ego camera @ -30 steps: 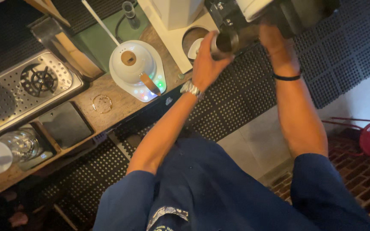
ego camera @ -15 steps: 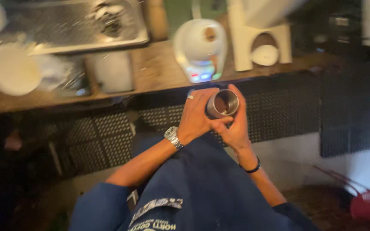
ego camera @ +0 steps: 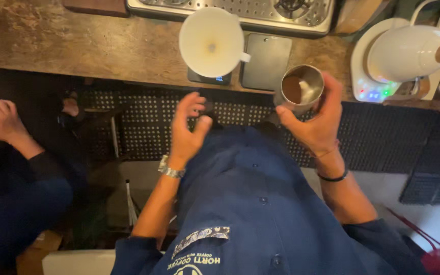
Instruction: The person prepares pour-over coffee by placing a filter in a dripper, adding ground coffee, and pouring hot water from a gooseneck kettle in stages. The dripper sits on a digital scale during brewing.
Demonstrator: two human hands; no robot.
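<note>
Head view showed the right hand (ego camera: 318,127) clamped round a metal cup (ego camera: 301,90) of coffee grounds, right of the white dripper (ego camera: 211,42). The left hand (ego camera: 187,128) hung below it, fingers apart; the dripper looked unfilled

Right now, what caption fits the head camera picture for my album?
Right hand holds a metal cup of brown grounds; open left hand nears a white dripper.

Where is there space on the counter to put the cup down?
The bare wood left of the white dripper is free. It is crowded from the dripper rightward: black pad, kettle on its base. The right hand holds the cup; the left hand is empty.
</note>
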